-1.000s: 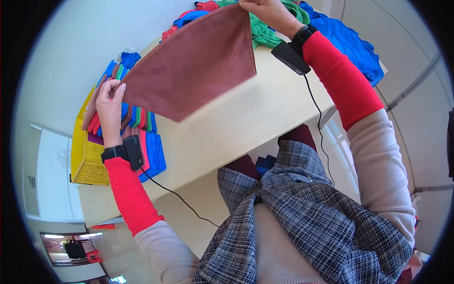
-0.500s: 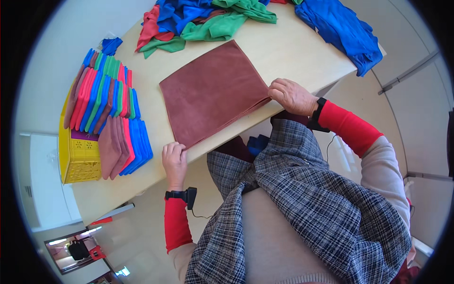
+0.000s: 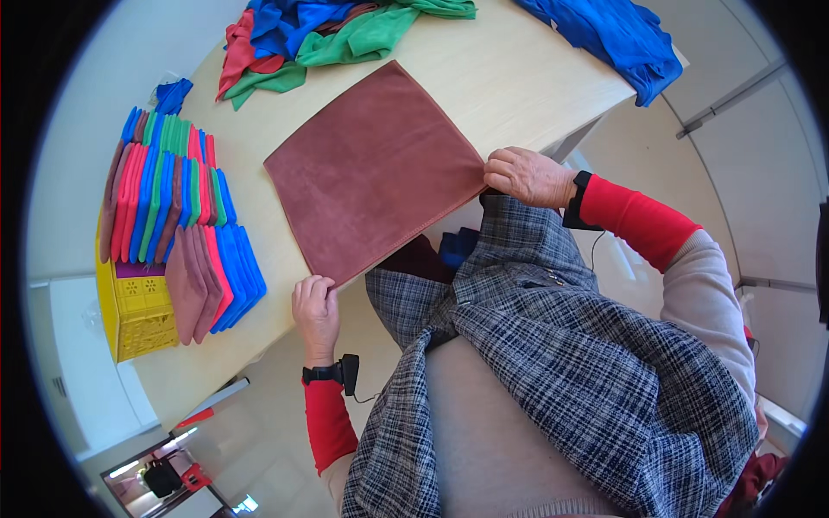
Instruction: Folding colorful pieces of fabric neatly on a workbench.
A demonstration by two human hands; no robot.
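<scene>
Cloth (image 3: 376,173) — hand (image 3: 315,318) to hand (image 3: 531,178), probably pinched.

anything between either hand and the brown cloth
Nothing visible: the bare left hand and bare right hand each hold a near corner of the flat brown four-sided cloth directly. The rumpled pile of red, blue and green cloths lies beyond its far edge.

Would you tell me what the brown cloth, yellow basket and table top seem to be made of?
The brown cloth may be soft microfibre: matt, with smudgy nap marks and a stitched edge. The yellow basket is probably moulded plastic, slightly glossy, with patterned openwork. The table top is pale and smooth, wood or laminate; I cannot tell which.
</scene>
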